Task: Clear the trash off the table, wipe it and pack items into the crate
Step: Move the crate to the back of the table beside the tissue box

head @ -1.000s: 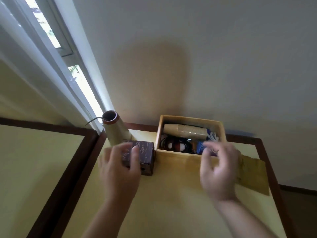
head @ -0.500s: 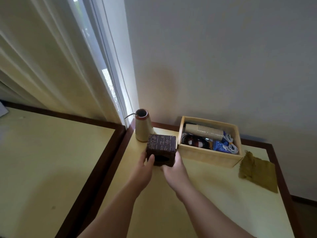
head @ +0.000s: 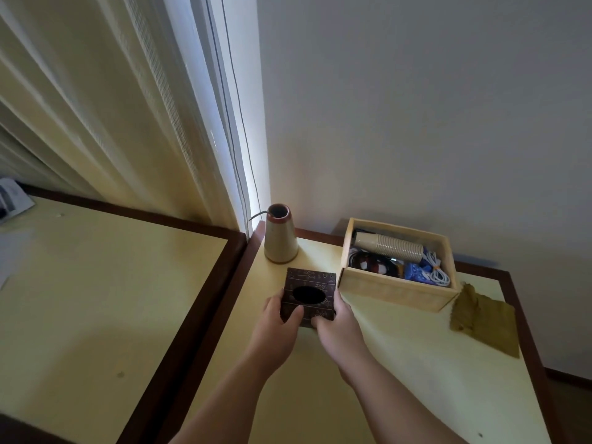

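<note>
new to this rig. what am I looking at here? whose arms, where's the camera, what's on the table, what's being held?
There is no robot here. A person does the task with bare hands, and the single picture comes from a wide-angle camera worn on their head, looking forward and down, so the arms reach in from the bottom edge.

The left hand and right hand grip a dark brown patterned box with an oval hole in its top, one on each side.

It sits on a pale yellow table with a dark wooden edge. Behind it stands a beige cone-shaped vase with a reddish rim. To the right is a light wooden crate holding a stack of beige cups, white cables and other small items. An olive green cloth lies right of the crate.
</note>
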`<state>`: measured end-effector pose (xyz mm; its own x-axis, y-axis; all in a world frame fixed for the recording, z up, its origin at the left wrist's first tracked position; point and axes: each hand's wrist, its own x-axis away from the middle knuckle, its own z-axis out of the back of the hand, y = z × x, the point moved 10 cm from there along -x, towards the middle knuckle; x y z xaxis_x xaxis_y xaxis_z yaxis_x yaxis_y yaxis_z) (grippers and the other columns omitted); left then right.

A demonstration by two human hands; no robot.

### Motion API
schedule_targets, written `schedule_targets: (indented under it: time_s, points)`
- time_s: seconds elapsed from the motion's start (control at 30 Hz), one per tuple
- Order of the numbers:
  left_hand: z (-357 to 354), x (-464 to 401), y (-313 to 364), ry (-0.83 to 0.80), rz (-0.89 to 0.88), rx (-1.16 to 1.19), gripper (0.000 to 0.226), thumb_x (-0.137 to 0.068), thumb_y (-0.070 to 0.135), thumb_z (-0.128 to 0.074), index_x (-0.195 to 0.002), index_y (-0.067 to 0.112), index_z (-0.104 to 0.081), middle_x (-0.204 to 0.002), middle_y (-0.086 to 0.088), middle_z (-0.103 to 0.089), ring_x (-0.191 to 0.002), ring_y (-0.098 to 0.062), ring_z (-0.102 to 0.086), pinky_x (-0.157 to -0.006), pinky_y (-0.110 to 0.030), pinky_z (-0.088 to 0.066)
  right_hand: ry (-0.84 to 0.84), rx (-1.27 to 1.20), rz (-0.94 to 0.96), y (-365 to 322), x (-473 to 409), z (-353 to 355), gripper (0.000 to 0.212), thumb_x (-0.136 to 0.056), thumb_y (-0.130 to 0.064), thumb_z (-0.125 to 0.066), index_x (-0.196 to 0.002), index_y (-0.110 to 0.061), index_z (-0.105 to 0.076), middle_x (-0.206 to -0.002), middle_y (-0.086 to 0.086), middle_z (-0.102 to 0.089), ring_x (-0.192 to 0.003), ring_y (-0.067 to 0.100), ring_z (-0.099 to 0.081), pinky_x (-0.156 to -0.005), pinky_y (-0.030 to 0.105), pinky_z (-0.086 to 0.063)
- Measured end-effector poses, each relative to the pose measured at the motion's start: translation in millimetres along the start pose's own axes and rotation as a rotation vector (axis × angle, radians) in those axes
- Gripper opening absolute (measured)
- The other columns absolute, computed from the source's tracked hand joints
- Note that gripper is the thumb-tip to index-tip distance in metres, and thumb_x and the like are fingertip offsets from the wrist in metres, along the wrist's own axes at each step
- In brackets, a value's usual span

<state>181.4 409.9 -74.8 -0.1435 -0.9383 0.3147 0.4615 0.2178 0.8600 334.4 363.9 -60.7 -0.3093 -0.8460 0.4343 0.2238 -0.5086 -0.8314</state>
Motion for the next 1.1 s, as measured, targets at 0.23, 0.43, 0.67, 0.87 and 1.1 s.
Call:
schedule_targets:
  time_s: [0.23,0.43,0.67,0.87,1.1]
  points:
    - [-1.3,16.7,0.3,-0.039,-0.198,-0.361,0.073,-0.107,0.035,-0.054,-0.167,0.032,-0.012,-0.172,0.016,-0.011,-0.151,-0.006,-0.027,-0.120,-0.029,-0.036,-0.008,0.324,0.145,-0.7,-4.8,-3.2,0.088,-0.099,-0.016,-0.059,-0.168,-0.027,-0.006,-0.171,-0.003,-0.020,-0.156,0.021,-0.026,-0.124,0.038,-0.034]
    - [-44.0,37.6,-6.6,-0.206,-0.379,-0.910,0.089,-0.106,0.036,-0.041,-0.162,0.020,0.026,-0.169,0.003,0.035,-0.155,-0.015,0.034,-0.132,-0.041,0.003,-0.001,0.919,0.458,3.6,15.4,-39.9,0.069,-0.095,-0.019,-0.046,-0.162,-0.009,-0.032,-0.171,0.012,-0.019,-0.158,0.028,-0.022,-0.124,0.047,-0.002]
    - [-57.9,-37.4,12.8,-0.264,-0.373,-1.104,0.104,-0.104,0.045,-0.051,-0.159,0.014,0.031,-0.170,-0.008,0.033,-0.157,-0.026,0.030,-0.132,-0.050,-0.002,-0.004,1.321,0.438,-23.1,-46.7,-34.6,0.083,-0.107,-0.029,-0.041,-0.162,0.000,0.013,-0.170,0.028,0.013,-0.159,0.041,0.011,-0.122,0.059,0.021]
    - [-60.2,-81.7,46.1,-0.234,-0.374,-1.040,0.095,-0.102,0.039,-0.054,-0.166,0.014,0.012,-0.176,-0.008,0.012,-0.162,-0.027,0.011,-0.132,-0.049,-0.009,-0.020,1.392,0.399,-50.5,-92.3,-16.8,0.072,-0.107,-0.026,-0.031,-0.164,-0.007,0.008,-0.174,0.017,0.009,-0.161,0.034,0.011,-0.119,0.058,0.022]
    - [-53.5,-114.0,56.7,-0.230,-0.350,-1.009,0.092,-0.103,0.040,-0.054,-0.168,0.015,0.005,-0.177,-0.002,0.012,-0.163,-0.021,0.010,-0.130,-0.046,-0.002,0.309,0.825,0.397,-55.3,-104.8,37.0,0.071,-0.102,-0.014,-0.040,-0.166,-0.008,-0.010,-0.175,0.010,-0.006,-0.162,0.026,-0.005,-0.131,0.039,-0.006]
